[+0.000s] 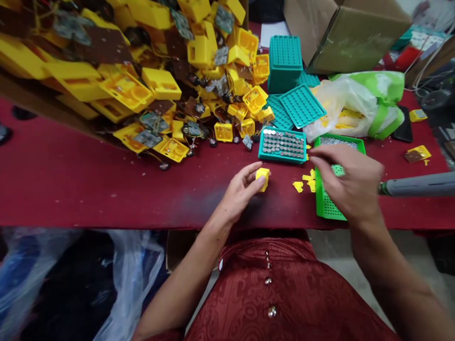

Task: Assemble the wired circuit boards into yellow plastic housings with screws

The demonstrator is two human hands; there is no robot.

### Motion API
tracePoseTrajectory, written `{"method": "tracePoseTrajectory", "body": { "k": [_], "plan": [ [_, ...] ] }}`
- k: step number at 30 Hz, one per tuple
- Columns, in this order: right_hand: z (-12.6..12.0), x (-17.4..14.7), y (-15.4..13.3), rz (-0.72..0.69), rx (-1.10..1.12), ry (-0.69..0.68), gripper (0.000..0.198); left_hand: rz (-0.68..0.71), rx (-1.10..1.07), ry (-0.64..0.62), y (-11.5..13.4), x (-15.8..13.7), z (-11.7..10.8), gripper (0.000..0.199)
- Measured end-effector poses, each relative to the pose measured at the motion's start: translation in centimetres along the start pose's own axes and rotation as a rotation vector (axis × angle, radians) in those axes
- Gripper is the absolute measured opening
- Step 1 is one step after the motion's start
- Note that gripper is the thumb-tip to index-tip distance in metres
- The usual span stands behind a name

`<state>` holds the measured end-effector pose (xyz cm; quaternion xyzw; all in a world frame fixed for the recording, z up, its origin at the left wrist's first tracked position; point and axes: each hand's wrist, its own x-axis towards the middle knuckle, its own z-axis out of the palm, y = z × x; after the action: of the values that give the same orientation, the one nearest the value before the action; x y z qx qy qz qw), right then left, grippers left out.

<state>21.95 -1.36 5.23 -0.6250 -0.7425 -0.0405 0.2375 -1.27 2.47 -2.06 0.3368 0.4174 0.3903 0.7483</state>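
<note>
My left hand (pixel 241 189) is closed around a small yellow plastic case (pixel 262 179), gripped between thumb and fingers just above the red tabletop. My right hand (pixel 350 177) hovers over a green perforated basket (pixel 322 206), its thumb and forefinger pinched together; whatever is between them is hidden. The basket holds many small silvery metal parts (pixel 336 141) at its far end. Left of the right fingertips sits a teal tray (pixel 265 157) with rows of round silver button cells (pixel 283 143). Small flat yellow pieces (pixel 297 186) lie between the hands, beside the basket.
A large heap of yellow housings (pixel 161 84) with wires and circuit boards spreads across the left. Teal trays (pixel 285 64) are stacked behind, near a cardboard box (pixel 359 40) and a plastic bag (pixel 346 106). A grey-handled tool (pixel 419 184) lies at the right.
</note>
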Motion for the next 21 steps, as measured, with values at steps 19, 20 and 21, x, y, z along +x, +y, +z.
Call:
{"method": "tracePoseTrajectory", "body": {
  "k": [19,20,21],
  "plan": [
    [8.9,5.1,1.4,0.004,-0.307,-0.366,0.038,-0.137,-0.185,-0.013,-0.5,-0.5,-1.1,0.047],
    [9.0,5.2,1.4,0.010,-0.309,-0.372,0.038,-0.136,-0.178,-0.007,-0.5,-0.5,-1.1,0.046],
    [9.1,5.3,1.3,0.016,-0.311,-0.377,0.037,-0.135,-0.170,-0.004,-0.4,-0.6,-1.1,0.045]
  ]
}}
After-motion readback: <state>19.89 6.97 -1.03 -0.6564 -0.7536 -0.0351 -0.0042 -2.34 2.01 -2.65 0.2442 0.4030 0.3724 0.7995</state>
